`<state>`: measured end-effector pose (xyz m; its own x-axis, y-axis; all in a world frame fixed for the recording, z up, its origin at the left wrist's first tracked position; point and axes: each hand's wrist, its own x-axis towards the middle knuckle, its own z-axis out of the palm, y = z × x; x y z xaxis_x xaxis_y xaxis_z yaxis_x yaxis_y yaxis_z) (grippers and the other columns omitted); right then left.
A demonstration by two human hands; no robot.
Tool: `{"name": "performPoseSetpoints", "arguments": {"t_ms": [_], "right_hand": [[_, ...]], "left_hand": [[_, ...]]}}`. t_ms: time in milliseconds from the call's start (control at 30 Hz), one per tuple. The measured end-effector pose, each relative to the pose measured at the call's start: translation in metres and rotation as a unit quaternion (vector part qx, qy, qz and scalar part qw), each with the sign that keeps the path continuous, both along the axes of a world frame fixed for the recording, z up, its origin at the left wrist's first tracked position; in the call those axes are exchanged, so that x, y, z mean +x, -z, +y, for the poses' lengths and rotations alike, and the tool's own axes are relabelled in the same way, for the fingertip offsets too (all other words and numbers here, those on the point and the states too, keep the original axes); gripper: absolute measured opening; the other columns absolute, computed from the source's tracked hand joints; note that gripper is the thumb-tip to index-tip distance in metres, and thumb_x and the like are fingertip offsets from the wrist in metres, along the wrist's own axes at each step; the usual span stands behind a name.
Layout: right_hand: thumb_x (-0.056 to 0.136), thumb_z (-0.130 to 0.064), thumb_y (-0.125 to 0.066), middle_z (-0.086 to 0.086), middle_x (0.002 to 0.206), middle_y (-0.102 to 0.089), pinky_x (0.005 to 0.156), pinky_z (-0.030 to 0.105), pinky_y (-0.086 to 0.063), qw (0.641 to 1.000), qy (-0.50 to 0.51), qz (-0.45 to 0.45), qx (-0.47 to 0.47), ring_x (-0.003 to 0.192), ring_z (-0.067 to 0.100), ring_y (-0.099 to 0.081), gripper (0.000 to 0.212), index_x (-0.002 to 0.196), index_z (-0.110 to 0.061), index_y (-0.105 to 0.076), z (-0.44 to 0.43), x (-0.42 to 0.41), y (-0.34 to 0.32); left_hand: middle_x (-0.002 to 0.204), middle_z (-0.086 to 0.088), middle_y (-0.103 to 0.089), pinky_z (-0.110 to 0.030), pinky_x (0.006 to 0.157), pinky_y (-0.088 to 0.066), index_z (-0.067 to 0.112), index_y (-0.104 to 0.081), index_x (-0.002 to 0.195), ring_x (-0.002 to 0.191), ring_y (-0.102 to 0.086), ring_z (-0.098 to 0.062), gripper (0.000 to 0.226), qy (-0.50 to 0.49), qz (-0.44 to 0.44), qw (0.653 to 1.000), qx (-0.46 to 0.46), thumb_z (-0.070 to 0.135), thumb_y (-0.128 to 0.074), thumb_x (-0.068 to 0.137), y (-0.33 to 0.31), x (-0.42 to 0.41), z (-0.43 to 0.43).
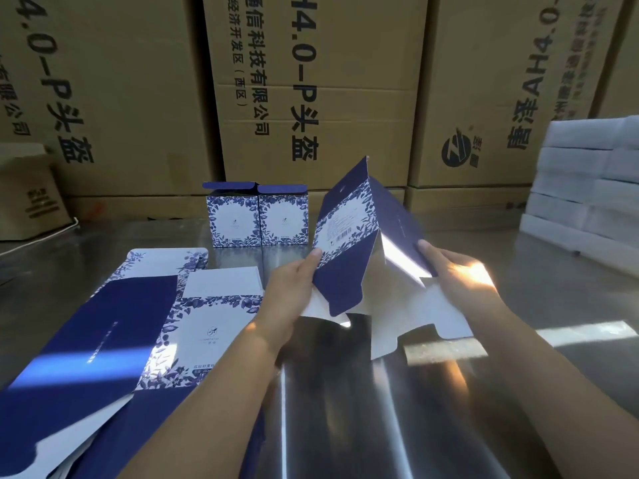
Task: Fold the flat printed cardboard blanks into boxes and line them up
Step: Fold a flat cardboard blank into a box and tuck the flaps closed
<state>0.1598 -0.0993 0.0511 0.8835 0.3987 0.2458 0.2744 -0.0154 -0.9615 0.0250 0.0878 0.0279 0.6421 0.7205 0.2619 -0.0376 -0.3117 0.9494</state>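
- Head view: I count two finished boxes [257, 219] upright at the far side of the steel table [345, 409]. They touch side by side in a short row, top flaps open.
- Head view: my left hand [294, 295] and right hand [460, 281] hold a third piece, a half-opened blank [359, 229], in the air above the table, just right of the row and nearer to me.
- Left hand: the thumb presses the printed barcode panel near its lower corner. The fingers sit behind the card, so I read it as a pinch.
- Right hand: the thumb lies on the dark blue side panel. The other fingers are hidden under the card; it looks like a grip.
- The blank has begun to open into a tube. Its bottom flaps hang loose and unfolded, so I judge this box roughly halfway done.
- More flat blanks [138, 323] lie stacked on the table to my left, untouched. Most of the job looks to remain.
- Brown cartons [311, 81] stand behind the table and white foam blocks [587, 184] sit at the right.
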Motion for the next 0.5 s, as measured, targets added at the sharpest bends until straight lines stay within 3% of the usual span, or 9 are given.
{"name": "performPoseSetpoints", "arguments": {"t_ms": [133,200,267,400,500], "right_hand": [[0.081,-0.044,-0.070,-0.016,0.061,-0.069,0.036,0.011,-0.041,0.999,0.019,0.042,0.017,0.049,0.002,-0.065,0.011,0.076,-0.035,-0.066,-0.010,0.017,-0.002],[0.079,-0.039,-0.073,-0.014,0.056,-0.068,0.036,0.013,-0.042,0.995,0.026,0.087,0.035,0.045,0.006,-0.064,0.011,0.076,-0.032,-0.066,-0.015,0.023,-0.005],[0.076,-0.037,-0.076,-0.010,0.058,-0.070,0.046,0.021,-0.048,0.989,0.031,0.135,0.053,0.048,0.012,-0.066,0.013,0.080,-0.028,-0.068,-0.019,0.031,-0.006],[0.080,-0.033,-0.071,-0.002,0.083,-0.075,0.073,0.035,-0.054,0.986,-0.024,0.153,0.069,0.071,0.023,-0.070,0.018,0.097,-0.028,-0.073,-0.020,0.038,-0.005],[0.088,-0.028,-0.063,0.004,0.100,-0.074,0.076,0.038,-0.053,0.977,-0.084,0.163,0.109,0.082,0.027,-0.069,0.024,0.110,-0.024,-0.069,-0.021,0.037,-0.005]], "left_hand": [[0.071,0.005,-0.072,-0.023,0.068,-0.050,0.019,-0.070,0.075,0.071,-0.067,-0.015,0.037,-0.023,0.009,0.996,-0.090,0.053,-0.058,0.085,-0.002,0.000,0.008],[0.097,-0.004,-0.072,-0.042,0.092,-0.050,0.019,-0.072,0.096,0.096,-0.066,-0.028,0.034,-0.023,-0.007,0.988,-0.151,0.048,-0.068,0.080,-0.006,-0.002,0.010],[0.114,-0.010,-0.067,-0.050,0.101,-0.043,0.015,-0.069,0.110,0.109,-0.060,-0.033,0.043,-0.002,-0.033,0.977,-0.211,0.041,-0.073,0.076,-0.009,-0.006,0.009],[0.107,-0.013,-0.069,-0.051,0.097,-0.046,0.015,-0.070,0.098,0.102,-0.064,-0.033,0.021,0.016,-0.060,0.965,-0.253,0.026,-0.071,0.081,-0.012,-0.006,0.006],[0.082,-0.013,-0.072,-0.041,0.074,-0.057,0.008,-0.069,0.094,0.071,-0.070,-0.029,0.014,0.051,-0.083,0.949,-0.300,0.019,-0.065,0.086,-0.014,-0.008,0.003]]}}
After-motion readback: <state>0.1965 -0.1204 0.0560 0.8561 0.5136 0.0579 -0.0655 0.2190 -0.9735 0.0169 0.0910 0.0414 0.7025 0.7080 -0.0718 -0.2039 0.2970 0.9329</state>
